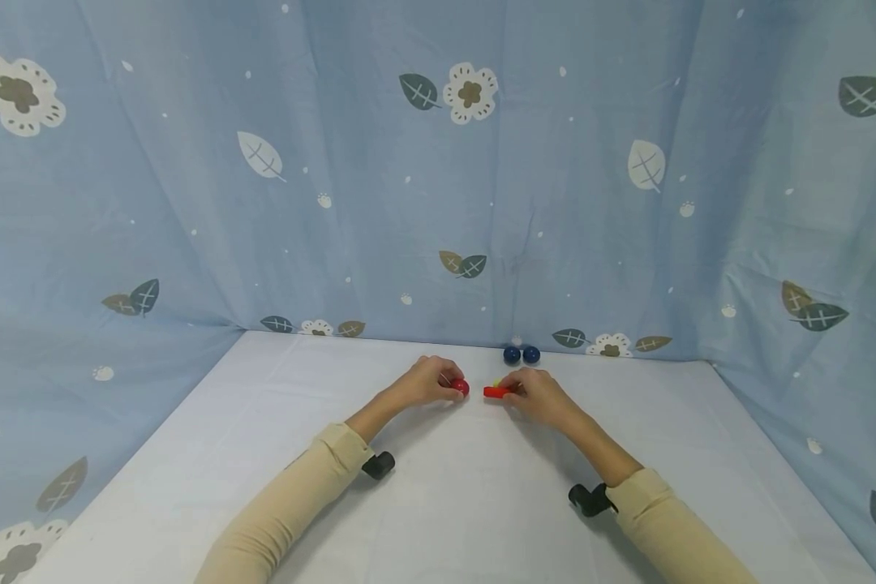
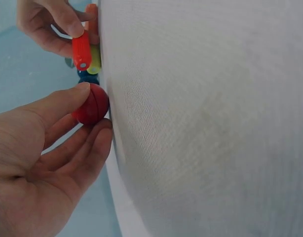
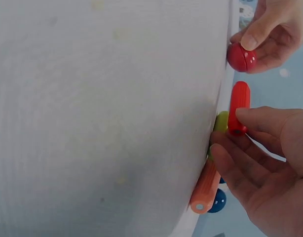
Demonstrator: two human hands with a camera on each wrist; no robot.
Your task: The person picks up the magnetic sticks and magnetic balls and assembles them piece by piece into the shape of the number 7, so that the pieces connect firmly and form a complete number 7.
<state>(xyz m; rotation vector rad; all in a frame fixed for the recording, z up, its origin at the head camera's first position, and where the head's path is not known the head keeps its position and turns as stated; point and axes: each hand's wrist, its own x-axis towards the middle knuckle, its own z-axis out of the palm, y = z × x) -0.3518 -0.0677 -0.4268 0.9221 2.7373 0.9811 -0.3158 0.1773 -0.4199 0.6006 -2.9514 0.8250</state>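
My left hand (image 1: 425, 381) pinches a glossy red ball (image 2: 93, 104) between thumb and fingers; a dark seam runs round it. The ball is close to the tabletop; whether it touches is unclear. A short red fluted stick (image 3: 239, 106) is pinched by my right hand (image 1: 543, 397), a small gap away from the ball. Beneath that hand lie an orange fluted stick (image 3: 205, 190) and a yellow-green one (image 3: 221, 121), partly hidden by fingers and the red stick. Behind the right hand stand two dark blue balls (image 1: 512, 355), side by side.
A white cloth covers the table (image 1: 453, 503). A blue patterned curtain (image 1: 380, 203) hangs along its back edge and both sides. Black wrist cameras (image 1: 590, 500) jut out below the forearms.
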